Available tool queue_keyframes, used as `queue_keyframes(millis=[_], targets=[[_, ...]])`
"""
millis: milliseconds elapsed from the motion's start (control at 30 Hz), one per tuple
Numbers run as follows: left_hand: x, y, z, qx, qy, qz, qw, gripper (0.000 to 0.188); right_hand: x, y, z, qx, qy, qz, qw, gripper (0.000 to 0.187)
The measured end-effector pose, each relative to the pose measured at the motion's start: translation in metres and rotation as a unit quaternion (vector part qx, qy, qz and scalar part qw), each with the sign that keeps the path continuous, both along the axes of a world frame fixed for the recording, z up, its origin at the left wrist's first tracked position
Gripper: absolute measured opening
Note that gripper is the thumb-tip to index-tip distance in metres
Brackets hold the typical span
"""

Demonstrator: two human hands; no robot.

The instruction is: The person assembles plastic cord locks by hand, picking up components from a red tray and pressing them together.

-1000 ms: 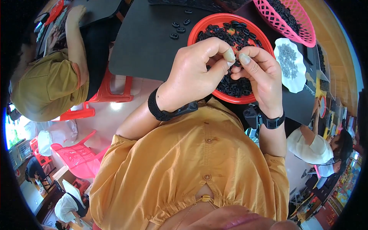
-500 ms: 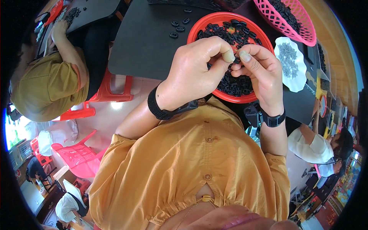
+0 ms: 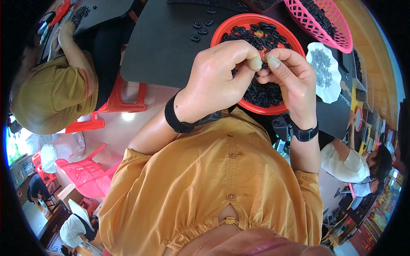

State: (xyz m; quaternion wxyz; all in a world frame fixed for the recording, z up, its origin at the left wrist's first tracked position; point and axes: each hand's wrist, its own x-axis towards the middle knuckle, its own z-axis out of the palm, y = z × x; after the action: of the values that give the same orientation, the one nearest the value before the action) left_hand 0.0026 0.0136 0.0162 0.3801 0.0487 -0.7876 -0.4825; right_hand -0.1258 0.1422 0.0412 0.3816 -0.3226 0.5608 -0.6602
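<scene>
The left hand (image 3: 218,81) and right hand (image 3: 288,81) meet fingertip to fingertip above a red bowl (image 3: 222,34) heaped with small black parts (image 3: 260,91). Both hands are pinched tight, thumbs and forefingers pressed together around a small black piece (image 3: 264,65) held between them. Only a sliver of that piece shows between the fingertips, so its long axis and which way it points cannot be told. It sits just above the bowl's middle, near the person's chest.

The bowl stands on a dark surface (image 3: 162,47). 4 loose black parts (image 3: 200,30) lie on the surface just left of the bowl's rim. Beyond the bowl, to the right, a pink basket (image 3: 337,32) holds more dark parts, and a white plate (image 3: 324,72) with a scalloped edge carries a small pile of them.

Each wrist wears a black band. The person's shirt is orange with buttons down the front. To the left, another person in a mustard top sits on a red stool (image 3: 115,102), one hand on a tray of black parts (image 3: 79,15).
</scene>
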Motion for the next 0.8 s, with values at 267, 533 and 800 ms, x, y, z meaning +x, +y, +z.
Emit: queue_keyframes(millis=[267,533,800], targets=[[-0.002,0.001,-0.006,-0.021,0.034,0.018,0.999,0.011,0.000,-0.001,0.000,0.020,0.028,0.017,0.999,0.016],[-0.009,-0.003,-0.015,-0.029,0.070,0.046,0.996,0.015,-0.001,-0.013,-0.006,0.034,0.040,0.010,0.999,0.017],[-0.012,-0.005,-0.011,0.031,0.049,0.046,0.997,0.014,0.004,-0.017,-0.008,-0.056,0.007,-0.018,0.998,0.018]])
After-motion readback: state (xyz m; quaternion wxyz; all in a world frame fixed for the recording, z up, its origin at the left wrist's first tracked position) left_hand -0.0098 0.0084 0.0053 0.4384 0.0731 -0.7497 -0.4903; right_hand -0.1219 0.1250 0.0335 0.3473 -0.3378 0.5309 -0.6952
